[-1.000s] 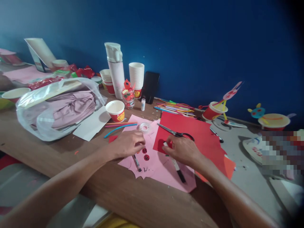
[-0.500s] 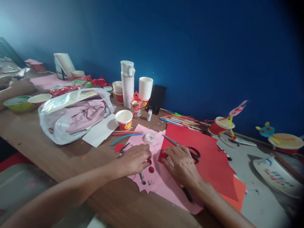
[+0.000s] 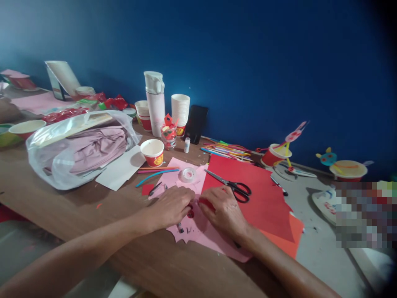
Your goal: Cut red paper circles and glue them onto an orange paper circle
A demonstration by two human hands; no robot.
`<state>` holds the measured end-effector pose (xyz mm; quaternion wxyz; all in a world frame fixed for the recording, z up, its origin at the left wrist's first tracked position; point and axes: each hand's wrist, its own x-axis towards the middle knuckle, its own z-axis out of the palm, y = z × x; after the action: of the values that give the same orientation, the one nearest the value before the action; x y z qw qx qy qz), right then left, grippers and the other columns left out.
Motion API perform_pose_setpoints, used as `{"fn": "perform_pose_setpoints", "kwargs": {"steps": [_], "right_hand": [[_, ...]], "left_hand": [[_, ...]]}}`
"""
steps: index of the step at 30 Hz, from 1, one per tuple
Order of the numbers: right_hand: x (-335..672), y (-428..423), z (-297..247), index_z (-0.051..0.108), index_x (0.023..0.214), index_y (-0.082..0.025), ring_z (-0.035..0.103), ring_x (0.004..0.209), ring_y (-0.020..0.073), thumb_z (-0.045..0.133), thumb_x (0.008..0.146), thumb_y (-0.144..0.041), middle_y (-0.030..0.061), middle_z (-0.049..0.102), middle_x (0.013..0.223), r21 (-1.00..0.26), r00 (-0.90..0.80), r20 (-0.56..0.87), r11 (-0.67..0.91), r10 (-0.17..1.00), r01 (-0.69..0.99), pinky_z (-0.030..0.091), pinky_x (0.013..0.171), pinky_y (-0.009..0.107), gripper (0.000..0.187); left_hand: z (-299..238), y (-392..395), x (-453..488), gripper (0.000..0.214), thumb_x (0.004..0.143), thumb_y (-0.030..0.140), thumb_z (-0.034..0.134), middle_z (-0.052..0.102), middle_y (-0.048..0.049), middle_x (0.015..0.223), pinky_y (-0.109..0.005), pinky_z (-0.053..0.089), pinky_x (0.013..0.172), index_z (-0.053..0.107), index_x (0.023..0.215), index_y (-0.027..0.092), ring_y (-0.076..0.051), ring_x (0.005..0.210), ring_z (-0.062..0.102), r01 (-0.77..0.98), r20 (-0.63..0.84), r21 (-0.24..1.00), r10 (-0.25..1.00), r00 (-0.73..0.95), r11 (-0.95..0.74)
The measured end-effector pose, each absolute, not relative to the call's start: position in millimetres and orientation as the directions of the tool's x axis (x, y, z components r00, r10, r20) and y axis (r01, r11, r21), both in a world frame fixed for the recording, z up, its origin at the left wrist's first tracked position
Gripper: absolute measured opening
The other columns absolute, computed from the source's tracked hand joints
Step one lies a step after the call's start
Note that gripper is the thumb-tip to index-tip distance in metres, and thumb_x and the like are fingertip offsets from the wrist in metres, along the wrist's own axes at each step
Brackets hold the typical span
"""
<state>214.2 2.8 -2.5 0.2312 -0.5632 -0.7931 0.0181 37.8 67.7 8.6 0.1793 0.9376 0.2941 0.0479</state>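
We count one clear plastic bag (image 3: 58,174); one paper cup (image 3: 153,158); our left hand (image 3: 173,205), fingers curled, its grip hidden; one visible red disc (image 3: 191,214) at its fingertips, on one pink sheet (image 3: 201,236); our right hand (image 3: 223,209), curled, whether gripping we cannot tell; one pair of scissors (image 3: 228,183); beneath, a brown table (image 3: 93,219); behind, a blue wall (image 3: 248,62).

Brown table (image 3: 142,256), plastic bag (image 3: 58,169), pink paper (image 3: 203,236), white bottle (image 3: 155,111)

left hand (image 3: 173,205) 1, right hand (image 3: 225,208) 1 — hands 2 | tape roll (image 3: 188,175) 1 | black-handled scissors (image 3: 228,183) 1 pair | flask (image 3: 155,111) 1 | white tube (image 3: 187,145) 1
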Motion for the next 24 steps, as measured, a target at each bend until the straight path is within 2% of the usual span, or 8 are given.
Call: {"fn": "perform_pose_setpoints", "kwargs": {"steps": [4,8,11,15,24], "right_hand": [[217.1,3.1,-3.6,0.064,0.084,-0.02,0.06,0.078,0.018,0.05,0.085,-0.018,0.0035,0.068,0.08,-0.39,-0.233,0.309,0.347,0.922,0.853,0.031,0.076,0.032,0.014],[220.3,6.4,-3.3,0.063,0.083,-0.021,0.06,0.077,0.0172,0.05,0.086,-0.018,0.0017,0.068,0.08,-0.522,-0.181,0.309,0.326,0.934,0.788,0.033,0.076,0.031,0.014],[220.7,9.3,-1.7,0.064,0.084,-0.021,0.061,0.078,0.017,0.05,0.087,-0.019,0.0016,0.069,0.082,-0.602,-0.129,0.316,0.304,0.94,0.738,0.035,0.076,0.03,0.015],[218.4,10.0,1.4,0.065,0.085,-0.022,0.061,0.078,0.0174,0.052,0.087,-0.024,0.0009,0.069,0.082,-0.684,-0.091,0.311,0.289,0.946,0.669,0.037,0.077,0.03,0.014],[212.6,7.3,4.4,0.064,0.075,-0.02,0.061,0.071,0.016,0.052,0.085,-0.027,-0.0001,0.067,0.073,-0.775,0.009,0.284,0.225,0.959,0.59,0.043,0.071,0.026,0.017]], "left_hand": [[12.4,73.0,36.2,0.007,0.078,0.019,0.05,0.063,-0.0004,0.074,-0.027,0.04,0.065,0.057,0.077,0.019,-0.017,0.072,0.058,0.51,0.012,0.545,0.614,0.79,-0.666],[22.6,80.2,35.5,0.004,0.076,0.021,0.052,0.053,0.0036,0.059,-0.022,0.036,0.051,0.055,0.074,0.018,-0.011,0.054,0.049,0.462,-0.015,0.782,0.728,0.685,-0.419],[26.4,83.6,37.1,0.003,0.073,0.019,0.053,0.051,0.0038,0.06,-0.02,0.037,0.049,0.052,0.071,0.016,-0.009,0.053,0.049,0.331,-0.053,0.911,0.728,0.683,-0.245],[22.9,83.0,40.4,0.003,0.072,0.017,0.053,0.05,0.0037,0.061,-0.02,0.036,0.049,0.051,0.072,0.015,-0.008,0.053,0.048,0.247,-0.08,0.96,0.713,0.697,-0.134],[16.8,84.1,41.9,0.002,0.07,0.017,0.054,0.048,0.0042,0.062,-0.02,0.034,0.05,0.052,0.07,0.015,-0.007,0.054,0.044,0.214,-0.027,0.964,0.742,0.67,-0.158]]}}
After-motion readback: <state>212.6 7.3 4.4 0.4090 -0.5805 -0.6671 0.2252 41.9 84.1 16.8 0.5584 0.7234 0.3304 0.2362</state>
